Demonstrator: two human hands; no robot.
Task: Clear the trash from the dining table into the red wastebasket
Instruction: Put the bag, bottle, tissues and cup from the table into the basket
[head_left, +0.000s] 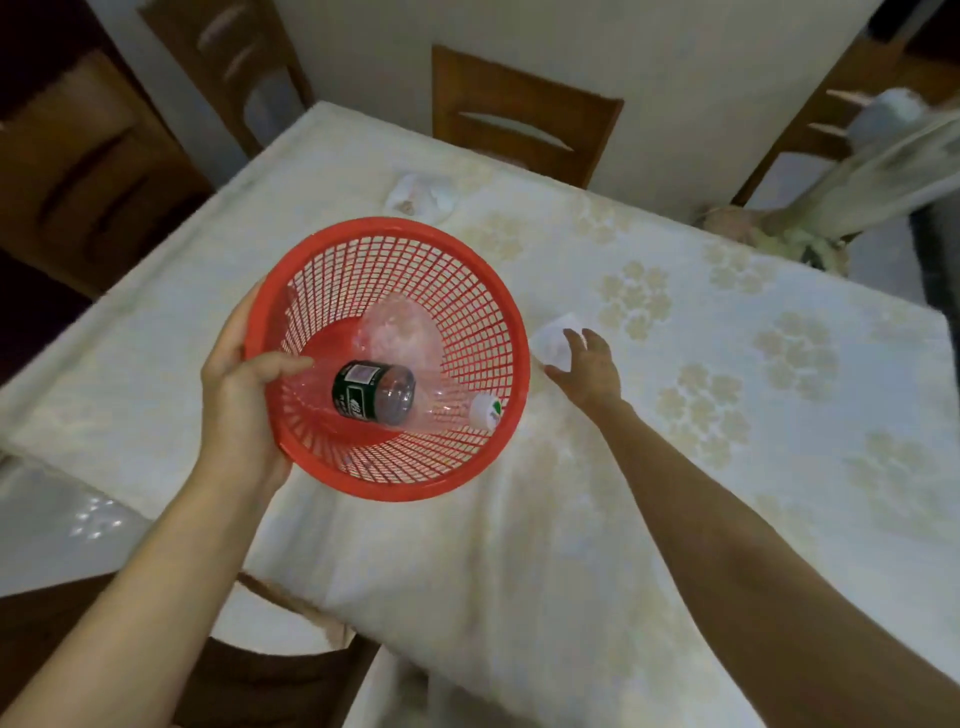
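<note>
My left hand (236, 387) grips the rim of the red mesh wastebasket (415, 249), held tilted above the table's near left part. Inside it lie a clear plastic bottle with a dark green label (374, 397) and white cap, plus a crumpled clear wrapper (397, 332). My right hand (589, 369) is spread open just over a crumpled white paper (553, 340) on the dining table (675, 467), fingertips touching or nearly touching it. Another white crumpled tissue (423, 195) lies near the table's far edge.
The table wears a cream cloth with pale flower prints. Wooden chairs stand around it: one at the far side (524, 114), one far left (93, 171), one at the near edge (270, 670). A vase with pale dried stems (810, 223) sits at the far right corner.
</note>
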